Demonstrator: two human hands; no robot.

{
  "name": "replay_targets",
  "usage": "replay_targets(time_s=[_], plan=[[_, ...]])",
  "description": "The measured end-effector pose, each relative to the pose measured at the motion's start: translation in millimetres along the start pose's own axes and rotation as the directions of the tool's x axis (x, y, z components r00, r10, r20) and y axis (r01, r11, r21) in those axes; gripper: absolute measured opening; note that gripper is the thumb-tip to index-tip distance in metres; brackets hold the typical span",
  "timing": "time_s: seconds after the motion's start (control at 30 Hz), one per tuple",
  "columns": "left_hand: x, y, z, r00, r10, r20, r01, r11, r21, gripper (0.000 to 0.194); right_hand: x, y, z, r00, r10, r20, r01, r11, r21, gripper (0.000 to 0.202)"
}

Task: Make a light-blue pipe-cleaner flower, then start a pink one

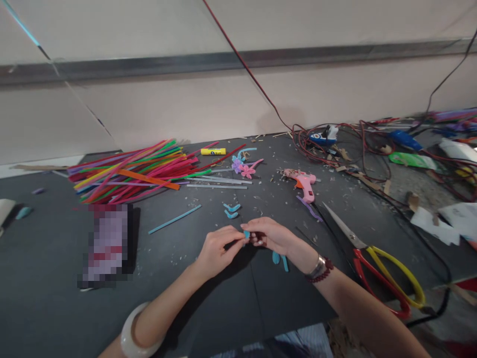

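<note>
On the left of a dark surface [167, 308], a bundle of many-coloured fuzzy stems [134, 171] lies on the far side, with a blurred-out purple object [108, 243] nearer. To its right, a single blue stem [175, 219] lies flat. In the near middle, the person's left hand [219, 248] and right hand [274, 236] meet, each with a narrow grip, fingertips pinching a small blue piece [246, 234] between them. Bent blue pieces [231, 215] lie just beyond; others [276, 257] lie near the right wrist. Farther right are a pink glue gun [306, 186] and open-handled scissors [367, 248], red and yellow.
</note>
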State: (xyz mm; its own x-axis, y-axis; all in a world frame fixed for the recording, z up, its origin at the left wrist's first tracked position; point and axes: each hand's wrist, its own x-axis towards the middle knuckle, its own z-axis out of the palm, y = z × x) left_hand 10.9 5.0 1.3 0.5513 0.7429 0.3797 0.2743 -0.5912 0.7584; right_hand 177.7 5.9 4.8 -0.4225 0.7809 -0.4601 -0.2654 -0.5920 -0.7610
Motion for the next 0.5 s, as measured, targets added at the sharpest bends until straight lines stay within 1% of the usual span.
replay_targets(time_s=[0.1,0.17,0.2,0.23,0.27,0.3,0.33,0.37,0.4,0.43,0.5], plan=[[2,-2,-1.8,0.996,-0.084,-0.006,0.084,0.996,0.02,0.013,-3,-10,0,0.991,-0.12,-0.05,0.111,0.982,-0.155,0.026],[4,-4,-3.1,0.992,-0.129,-0.006,0.129,0.991,0.04,0.016,-6,-19,-2,0.971,-0.208,-0.118,0.159,0.93,-0.331,0.027],[5,-5,-3.7,0.99,-0.14,-0.009,0.14,0.989,0.051,0.017,-9,-24,-4,0.955,-0.255,-0.151,0.166,0.882,-0.441,0.026],[5,-7,-4.2,0.99,-0.143,-0.015,0.144,0.988,0.063,0.018,-13,-29,-8,0.938,-0.303,-0.169,0.163,0.815,-0.556,0.024],[6,-8,-4.6,0.99,-0.142,-0.024,0.143,0.987,0.079,0.019,-17,-34,-12,0.923,-0.345,-0.169,0.151,0.729,-0.667,0.021],[6,-10,-4.8,0.99,-0.139,-0.032,0.141,0.985,0.098,0.02,-21,-38,-17,0.918,-0.368,-0.146,0.13,0.629,-0.766,0.016],[7,-12,-5.0,0.99,-0.137,-0.039,0.14,0.983,0.122,0.02,-25,-41,-23,0.932,-0.347,-0.104,0.101,0.527,-0.844,0.01],[7,-14,-5.0,0.989,-0.138,-0.044,0.143,0.978,0.151,0.02,-29,-43,-29,0.955,-0.29,-0.067,0.071,0.439,-0.896,0.008],[7,-16,-5.0,0.989,-0.142,-0.046,0.149,0.971,0.186,0.02,-33,-44,-35,0.974,-0.228,-0.009,0.076,0.361,-0.929,0.012],[7,-18,-4.9,0.988,-0.146,-0.046,0.153,0.963,0.223,0.02,-35,-43,-41,0.981,-0.182,0.062,0.114,0.294,-0.949,0.017],[6,-22,-4.5,0.989,-0.144,-0.047,0.151,0.944,0.294,0.02,-37,-40,-49,0.978,-0.125,0.164,0.186,0.189,-0.964,0.024]])
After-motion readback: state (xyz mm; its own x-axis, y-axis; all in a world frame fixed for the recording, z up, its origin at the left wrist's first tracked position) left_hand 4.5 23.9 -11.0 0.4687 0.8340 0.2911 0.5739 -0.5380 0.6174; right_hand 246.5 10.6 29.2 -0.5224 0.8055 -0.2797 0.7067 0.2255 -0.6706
